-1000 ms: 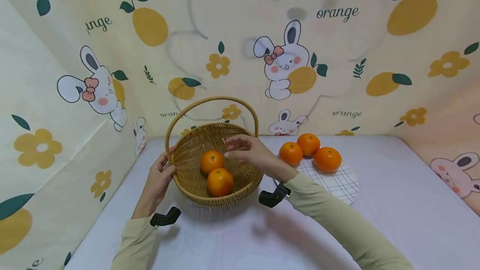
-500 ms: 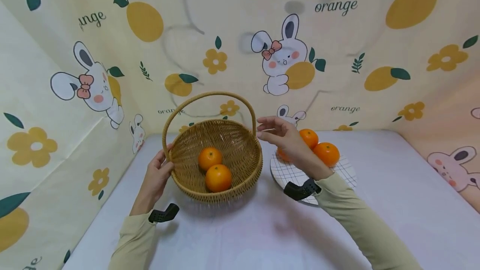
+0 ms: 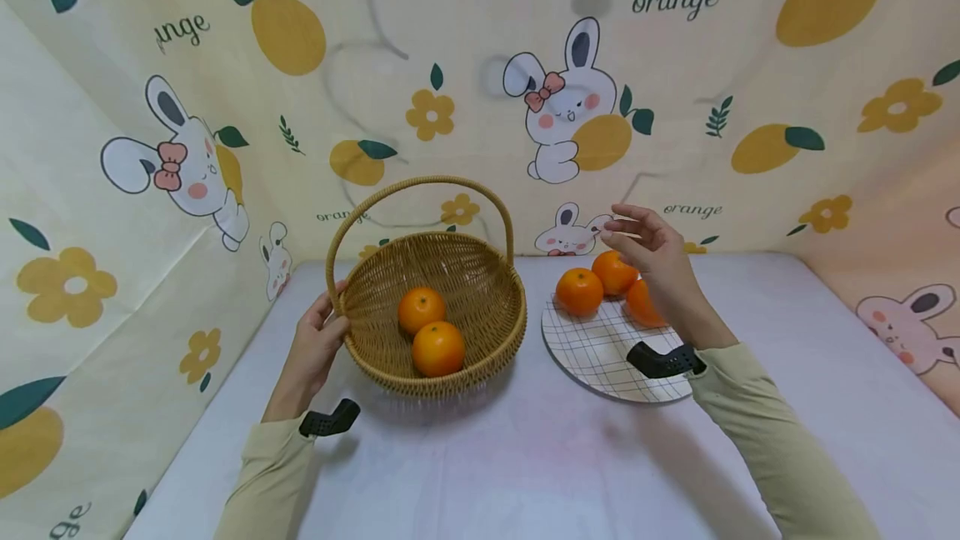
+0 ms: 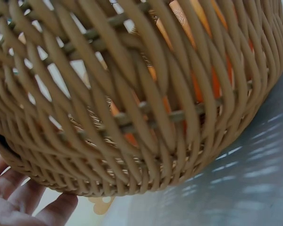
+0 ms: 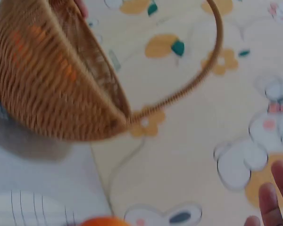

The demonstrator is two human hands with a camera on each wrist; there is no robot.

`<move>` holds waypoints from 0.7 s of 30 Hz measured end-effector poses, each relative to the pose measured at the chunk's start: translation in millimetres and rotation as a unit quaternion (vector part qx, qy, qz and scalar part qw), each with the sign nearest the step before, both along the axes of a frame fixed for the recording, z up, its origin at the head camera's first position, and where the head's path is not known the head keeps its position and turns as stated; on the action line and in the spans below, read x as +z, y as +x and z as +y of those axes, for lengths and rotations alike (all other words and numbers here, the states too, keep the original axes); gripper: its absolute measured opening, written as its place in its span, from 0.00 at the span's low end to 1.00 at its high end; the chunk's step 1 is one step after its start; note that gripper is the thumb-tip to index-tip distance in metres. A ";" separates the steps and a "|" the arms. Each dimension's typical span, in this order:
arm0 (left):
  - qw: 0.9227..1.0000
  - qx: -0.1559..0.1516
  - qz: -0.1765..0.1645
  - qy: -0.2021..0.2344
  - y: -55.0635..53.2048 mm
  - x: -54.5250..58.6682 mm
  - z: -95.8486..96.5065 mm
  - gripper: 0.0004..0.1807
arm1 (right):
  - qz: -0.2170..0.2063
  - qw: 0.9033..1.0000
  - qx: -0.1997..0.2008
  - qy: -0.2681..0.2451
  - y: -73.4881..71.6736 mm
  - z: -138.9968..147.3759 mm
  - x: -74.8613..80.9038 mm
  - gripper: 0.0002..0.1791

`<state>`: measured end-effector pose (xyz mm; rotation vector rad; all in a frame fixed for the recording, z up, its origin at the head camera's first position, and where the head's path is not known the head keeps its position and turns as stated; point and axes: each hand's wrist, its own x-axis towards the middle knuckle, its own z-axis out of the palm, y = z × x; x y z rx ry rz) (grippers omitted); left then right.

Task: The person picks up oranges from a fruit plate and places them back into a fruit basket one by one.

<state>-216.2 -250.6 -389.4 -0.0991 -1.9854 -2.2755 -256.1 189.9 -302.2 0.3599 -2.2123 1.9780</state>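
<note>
A woven wicker basket point(image 3: 491, 340) with a tall arched handle tilts toward me, two oranges point(image 3: 438, 349) lying inside it. My left hand point(image 3: 313, 348) grips the basket's left rim near the foot of the handle; in the left wrist view its fingers point(image 4: 26, 195) show below the weave. To the right, my right hand point(image 3: 663, 265) hovers over a round plate, its fingers apart and holding nothing. Three oranges point(image 3: 579, 292) sit toward the back of that plate point(image 3: 588, 357), the rightmost partly hidden behind the hand. An orange's edge point(image 5: 104, 221) shows low in the right wrist view.
A pale cloth covers the table point(image 3: 480, 473). Close behind the basket hangs a printed backdrop point(image 3: 465, 90) with rabbits and fruit, which also folds round both sides. Each wrist carries a black camera mount point(image 3: 663, 359).
My right hand has moved out of the basket, past the handle and rightward to above the plate, its fingers empty throughout. The left hand keeps its grip on the basket.
</note>
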 end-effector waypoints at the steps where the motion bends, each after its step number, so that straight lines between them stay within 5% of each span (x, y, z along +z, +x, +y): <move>1: 1.000 0.001 0.000 0.001 -0.2 0.0 0.1 0.37 | -0.001 1.000 -0.015 -0.001 -1.2 4.8 -2.1 0.28; 13: 1.000 -0.002 -0.003 -0.005 2.1 3.1 1.1 0.37 | -0.048 0.983 -0.163 0.063 -14.2 48.0 -43.5 0.35; 21: 1.000 -0.004 -0.006 -0.005 2.1 3.3 1.3 0.37 | -0.125 0.969 -0.199 0.072 -18.3 59.2 -70.4 0.39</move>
